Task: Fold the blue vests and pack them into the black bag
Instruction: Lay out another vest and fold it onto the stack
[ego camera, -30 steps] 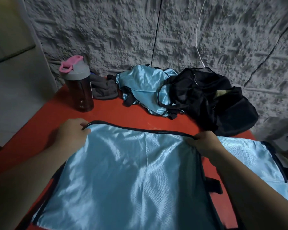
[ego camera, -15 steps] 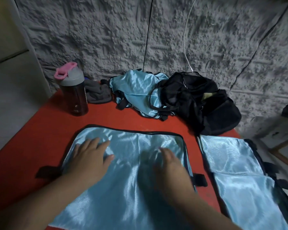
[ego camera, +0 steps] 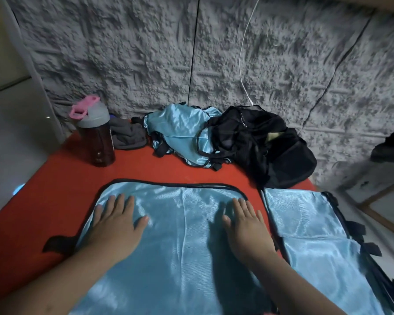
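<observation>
The blue vest (ego camera: 180,242) lies flat under both my palms, its long axis running back toward me. My left hand (ego camera: 116,226) and right hand (ego camera: 248,226) press, fingers straight; the black bag (ego camera: 271,146) sits beyond my right fingertips.

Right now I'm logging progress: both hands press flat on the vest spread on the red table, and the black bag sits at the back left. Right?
Not quite. The head view shows the black bag at the back right; the rest holds.
</observation>
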Motion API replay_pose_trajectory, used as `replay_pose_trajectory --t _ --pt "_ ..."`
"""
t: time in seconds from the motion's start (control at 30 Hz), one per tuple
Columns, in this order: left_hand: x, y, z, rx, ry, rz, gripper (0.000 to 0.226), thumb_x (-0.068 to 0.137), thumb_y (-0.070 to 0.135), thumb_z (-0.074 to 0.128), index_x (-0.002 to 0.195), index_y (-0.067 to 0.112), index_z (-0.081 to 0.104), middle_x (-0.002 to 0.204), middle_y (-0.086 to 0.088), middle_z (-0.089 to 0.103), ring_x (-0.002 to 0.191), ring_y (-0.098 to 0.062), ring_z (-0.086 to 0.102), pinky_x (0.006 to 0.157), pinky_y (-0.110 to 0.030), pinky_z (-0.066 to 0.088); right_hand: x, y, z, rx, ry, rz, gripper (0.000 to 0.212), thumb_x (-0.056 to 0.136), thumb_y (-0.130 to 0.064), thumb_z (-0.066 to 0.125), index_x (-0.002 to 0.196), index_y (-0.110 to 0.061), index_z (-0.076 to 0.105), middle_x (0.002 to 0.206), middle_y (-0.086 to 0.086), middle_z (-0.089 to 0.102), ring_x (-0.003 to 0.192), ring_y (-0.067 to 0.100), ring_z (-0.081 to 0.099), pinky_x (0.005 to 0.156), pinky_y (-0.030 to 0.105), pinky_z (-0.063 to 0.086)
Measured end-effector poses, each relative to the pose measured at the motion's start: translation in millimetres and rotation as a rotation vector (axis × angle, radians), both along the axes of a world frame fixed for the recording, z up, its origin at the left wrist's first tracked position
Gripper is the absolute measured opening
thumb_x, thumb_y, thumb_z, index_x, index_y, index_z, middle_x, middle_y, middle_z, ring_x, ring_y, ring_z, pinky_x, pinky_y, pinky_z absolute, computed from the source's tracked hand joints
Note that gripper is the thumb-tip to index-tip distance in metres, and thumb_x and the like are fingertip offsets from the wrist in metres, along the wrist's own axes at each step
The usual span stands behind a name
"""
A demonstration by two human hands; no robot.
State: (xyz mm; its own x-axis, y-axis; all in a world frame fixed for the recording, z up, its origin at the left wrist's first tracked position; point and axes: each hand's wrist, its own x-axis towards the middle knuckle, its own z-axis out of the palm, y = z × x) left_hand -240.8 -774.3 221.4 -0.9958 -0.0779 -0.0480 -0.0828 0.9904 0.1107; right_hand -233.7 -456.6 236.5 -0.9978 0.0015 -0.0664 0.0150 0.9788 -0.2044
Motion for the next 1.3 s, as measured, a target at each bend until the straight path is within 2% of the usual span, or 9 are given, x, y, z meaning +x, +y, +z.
replay_pose_trajectory --t 0.1,0.2,0.27,0.43,0.67,0.87,0.97,1.1,1.3 --pt "-17.8 -1.1 8.0 0.011 0.163 0.011 0.064 0.099 0.058 0.024 0.151 0.026 0.042 0.163 -0.008 0.029 0.153 -0.028 0.016 0.124 -0.049 0.008 -19.7 -2.8 4.0 -0.011 0.082 -0.087 0.062 0.102 -0.04 0.036 0.158 -0.015 0.025 0.163 0.012 0.027 0.151 0.029 0.024 0.122 0.044 0.024" --pt "-35.3 -12.0 5.8 0.076 0.124 0.099 0.052 0.101 0.05 0.039 0.151 0.035 0.04 0.165 -0.01 0.022 0.153 -0.033 0.014 0.123 -0.05 0.015 -38.9 7.4 4.8 -0.013 0.166 -0.202 0.037 0.093 -0.027 0.046 0.124 -0.013 0.06 0.123 0.012 0.063 0.115 0.035 0.06 0.091 0.041 0.05" --pt "-41.5 -22.5 1.5 0.072 0.094 0.162 0.052 0.1 0.047 0.044 0.149 0.031 0.044 0.161 -0.013 0.029 0.149 -0.034 0.023 0.118 -0.049 0.027 -46.7 12.7 6.6 -0.014 0.19 -0.21 0.026 0.085 -0.022 0.05 0.1 -0.014 0.07 0.098 0.01 0.071 0.091 0.036 0.065 0.074 0.039 0.053" --pt "-45.6 -39.4 7.6 0.051 0.198 0.134 0.037 0.093 0.023 0.062 0.125 0.006 0.066 0.116 -0.015 0.065 0.104 -0.039 0.058 0.095 -0.046 0.047 -55.4 15.1 11.8 -0.038 0.25 -0.197 0.009 0.077 -0.008 0.064 0.077 -0.006 0.073 0.079 0.017 0.069 0.076 0.039 0.062 0.06 0.035 0.038" --pt "-37.8 -47.0 16.5 0.184 0.31 0.133 0.045 0.084 0.004 0.064 0.129 0.004 0.066 0.125 -0.012 0.066 0.104 -0.042 0.062 0.09 -0.047 0.052 -59.6 11.1 20.1 -0.069 0.362 -0.189 0.031 0.073 0.001 0.063 0.098 -0.01 0.079 0.095 0.015 0.07 0.087 0.038 0.065 0.069 0.036 0.05" --pt "-35.1 -51.4 17.6 0.262 0.39 0.136 0.051 0.079 -0.012 0.061 0.128 0.004 0.067 0.13 -0.012 0.065 0.109 -0.04 0.064 0.093 -0.047 0.053 -61.6 7.7 18.8 -0.101 0.395 -0.167 0.034 0.078 0.003 0.061 0.104 -0.009 0.079 0.102 0.013 0.07 0.093 0.036 0.065 0.069 0.031 0.043" --pt "-35.5 -53.0 18.6 0.299 0.402 0.148 0.05 0.078 -0.013 0.061 0.122 0.008 0.07 0.117 -0.015 0.067 0.099 -0.04 0.065 0.087 -0.046 0.054 -61.5 8.5 15.1 -0.111 0.369 -0.149 0.027 0.08 0.0 0.061 0.097 -0.01 0.079 0.103 0.012 0.07 0.092 0.038 0.065 0.073 0.037 0.052" --pt "-38.3 -57.2 20.2 0.281 0.391 0.175 0.025 0.082 0.0 0.071 0.1 0.017 0.071 0.088 -0.012 0.063 0.078 -0.04 0.062 0.069 -0.044 0.053 -62.9 7.8 13.7 -0.129 0.332 -0.156 0.031 0.084 -0.002 0.059 0.105 -0.014 0.079 0.11 0.01 0.07 0.098 0.036 0.065 0.079 0.038 0.054" --pt "-42.1 -61.0 22.4 0.281 0.397 0.242 0.012 0.089 0.009 0.065 0.088 0.021 0.065 0.08 -0.007 0.063 0.073 -0.036 0.059 0.063 -0.037 0.044 -66.2 10.2 9.3 -0.124 0.326 -0.164 0.029 0.082 0.001 0.057 0.099 -0.011 0.078 0.107 0.011 0.069 0.095 0.037 0.064 0.074 0.038 0.053"
